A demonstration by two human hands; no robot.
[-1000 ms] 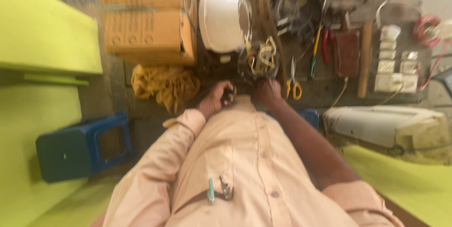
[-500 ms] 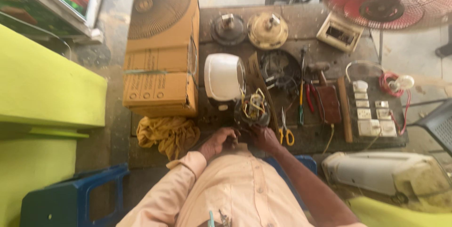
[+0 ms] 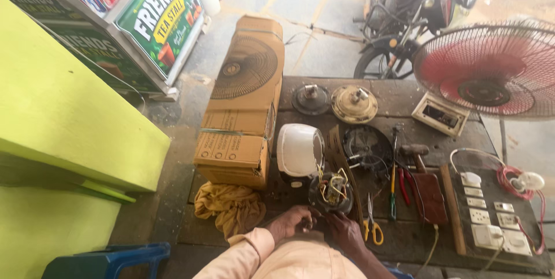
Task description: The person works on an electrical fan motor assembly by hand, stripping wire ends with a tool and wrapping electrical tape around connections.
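Fingers of the left hand [image 3: 293, 221] and right hand [image 3: 345, 231] curl against the near side of a small wired motor [image 3: 331, 191] on the counter [image 3: 404, 238]; whether they grip it is hard to tell. Yellow-handled scissors [image 3: 373, 226] lie just right, a yellow cloth [image 3: 228, 207] left.

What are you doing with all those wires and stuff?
A person sits at a workbench. Both hands, the left hand and the right hand, rest at a small motor with loose wires. Scissors, screwdrivers and a white housing lie nearby. A red fan stands to the right.
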